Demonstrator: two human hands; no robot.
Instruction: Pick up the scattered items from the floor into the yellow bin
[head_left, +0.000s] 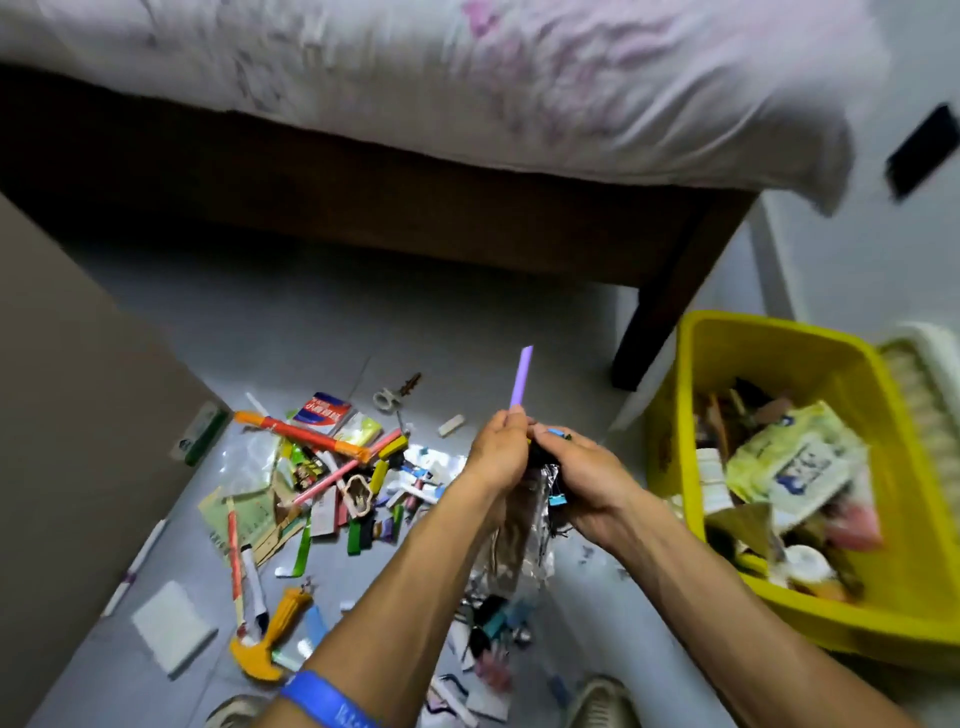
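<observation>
Both hands meet just right of the frame's centre, above the floor. The left hand pinches the lower end of a slim purple stick, matte and straight, which points up toward the bed. The right hand is curled round a dark bundle of small clips (one blue clip end shows at its fingertips, another teal one below the palm), and a crinkled clear plastic bag hangs down between the two wrists. A blue rubbery wristband circles the left forearm at the bottom edge.

The yellow bin, smooth hard plastic with a rounded rectangular rim, stands at the right of the frame, just beside the dark wooden bed leg. It is already well filled with packets and boxes; a pale green soft packet lies on top.

The scattered items form one loose heap on the grey tiled floor, left of centre: flat paper cards, coloured sticks and bars, too blurred and overlapped to count. Apart from the heap I can pick out one long orange tube, one yellow-handled tool, one white square pad, one pair of small scissors and one white eraser-like block.

A rumpled white sheet with pink print covers the bed across the top.
</observation>
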